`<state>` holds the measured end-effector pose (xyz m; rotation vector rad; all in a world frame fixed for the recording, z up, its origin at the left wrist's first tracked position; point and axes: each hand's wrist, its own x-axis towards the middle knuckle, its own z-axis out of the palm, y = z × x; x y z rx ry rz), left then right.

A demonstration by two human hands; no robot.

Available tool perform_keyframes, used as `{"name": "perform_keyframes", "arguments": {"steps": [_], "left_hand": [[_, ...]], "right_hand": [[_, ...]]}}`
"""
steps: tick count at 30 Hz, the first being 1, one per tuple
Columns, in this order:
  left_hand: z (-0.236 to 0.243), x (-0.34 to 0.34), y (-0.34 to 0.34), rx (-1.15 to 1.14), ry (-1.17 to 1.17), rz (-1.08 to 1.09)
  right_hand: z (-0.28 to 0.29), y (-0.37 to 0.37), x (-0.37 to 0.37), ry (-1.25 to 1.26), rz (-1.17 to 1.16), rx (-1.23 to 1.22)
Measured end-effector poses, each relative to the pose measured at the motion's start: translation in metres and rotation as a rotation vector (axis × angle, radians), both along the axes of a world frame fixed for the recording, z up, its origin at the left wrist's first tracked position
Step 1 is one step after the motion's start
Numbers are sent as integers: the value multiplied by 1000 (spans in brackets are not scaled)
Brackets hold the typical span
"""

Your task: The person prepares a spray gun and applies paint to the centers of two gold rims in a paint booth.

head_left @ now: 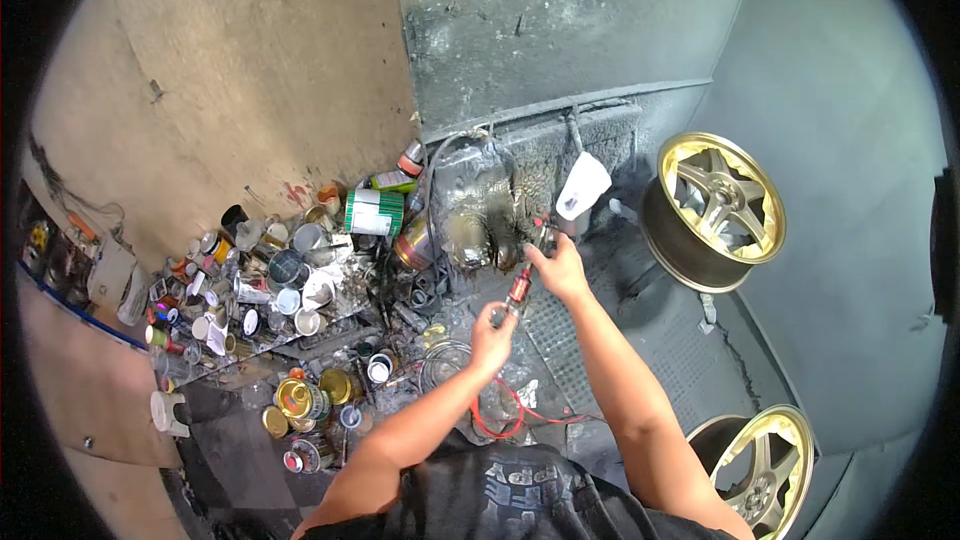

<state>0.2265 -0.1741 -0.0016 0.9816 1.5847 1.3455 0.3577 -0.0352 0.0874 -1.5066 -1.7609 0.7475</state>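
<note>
My right hand grips the upper part of a metal spray gun. Below it, my left hand is closed round the lower end of the red and silver fitting on the gun. A white cone-like piece sits just beyond the gun; how it is held is unclear. Behind the gun, a dark, paint-crusted shape stands against the coated back panel. A red hose loops beneath my left forearm.
Many cans and cups crowd a shelf at left, with paint tins below. A gold-rimmed wheel stands at upper right, another at lower right. Grey walls enclose the right side; a coated mat lies below.
</note>
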Motion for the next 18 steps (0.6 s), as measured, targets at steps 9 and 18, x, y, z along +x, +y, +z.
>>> {"name": "perform_keyframes", "arguments": {"steps": [9, 18], "left_hand": [[-44, 79, -67, 23, -3, -8], [102, -1, -41, 142, 614, -666]], "right_hand": [[-38, -45, 0, -30, -41, 66], [-59, -93, 15, -268, 203, -317]]}}
